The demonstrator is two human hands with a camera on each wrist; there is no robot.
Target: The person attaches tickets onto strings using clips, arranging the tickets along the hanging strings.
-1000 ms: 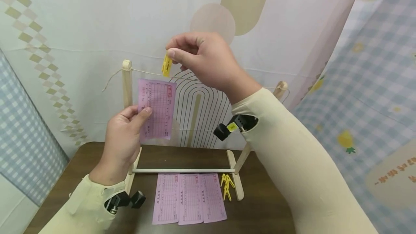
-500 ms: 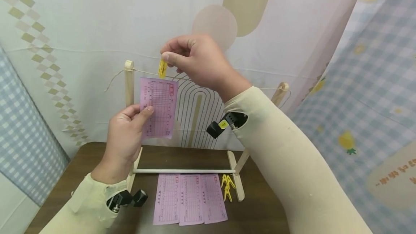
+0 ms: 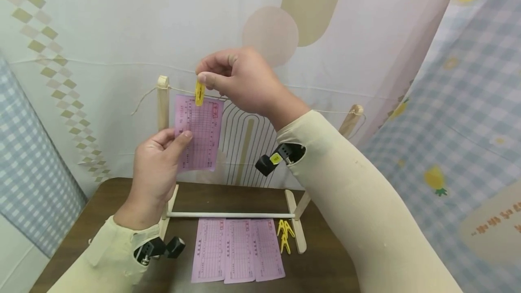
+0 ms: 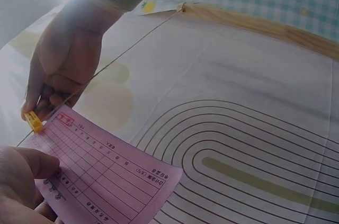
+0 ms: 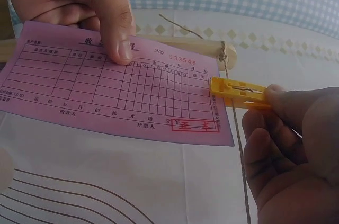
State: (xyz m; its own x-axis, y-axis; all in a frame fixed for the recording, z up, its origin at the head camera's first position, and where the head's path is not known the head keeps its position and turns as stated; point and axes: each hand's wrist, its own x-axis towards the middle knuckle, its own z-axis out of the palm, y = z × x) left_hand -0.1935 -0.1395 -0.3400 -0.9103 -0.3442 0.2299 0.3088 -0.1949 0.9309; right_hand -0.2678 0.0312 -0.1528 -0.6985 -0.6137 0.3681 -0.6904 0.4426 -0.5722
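Note:
A pink printed slip (image 3: pixel 199 139) hangs upright at the string, its left edge pinched between the thumb and fingers of my left hand (image 3: pixel 156 166). My right hand (image 3: pixel 248 80) pinches a yellow clothespin (image 3: pixel 199 93) by its upper end. In the right wrist view the clothespin (image 5: pixel 241 90) lies over the slip's top edge (image 5: pixel 212 102), beside the string (image 5: pixel 241 160). The left wrist view shows the clothespin (image 4: pixel 34 122) at the slip's corner, on the string line.
A wooden frame with a left post (image 3: pixel 163 107), right post (image 3: pixel 350 121) and white bar (image 3: pixel 232 215) stands on the brown table (image 3: pixel 122 193). Three pink slips (image 3: pixel 238 252) lie in front, beside several yellow clothespins (image 3: pixel 285 234). A patterned cloth (image 3: pixel 122 21) hangs behind.
My right hand has moved left and down, bringing the clothespin from above the string onto the slip's top edge. The slip has risen slightly to the string in my left hand.

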